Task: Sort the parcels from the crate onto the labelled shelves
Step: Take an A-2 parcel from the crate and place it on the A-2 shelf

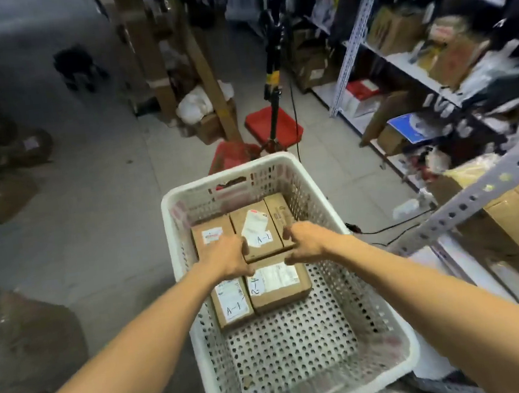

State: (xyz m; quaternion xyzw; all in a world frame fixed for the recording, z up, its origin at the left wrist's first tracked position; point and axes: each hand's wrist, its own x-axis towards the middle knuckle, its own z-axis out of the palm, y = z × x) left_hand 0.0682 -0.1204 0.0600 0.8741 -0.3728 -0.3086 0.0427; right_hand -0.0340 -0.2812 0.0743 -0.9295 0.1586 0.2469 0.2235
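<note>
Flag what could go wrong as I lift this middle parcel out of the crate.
Both the left hand and right hand grip the middle parcel, wedged between the left box and narrow right box: it may slip or drag them. Its handwritten label reads ambiguously, risking a wrong shelf.

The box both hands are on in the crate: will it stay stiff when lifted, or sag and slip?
Likely stiff: the cardboard parcel has square, uncrushed edges. Matte card, gripped on opposite sides by the left hand and right hand, probably won't slip. Neighbouring boxes flank it closely, so it may drag coming up.
</note>
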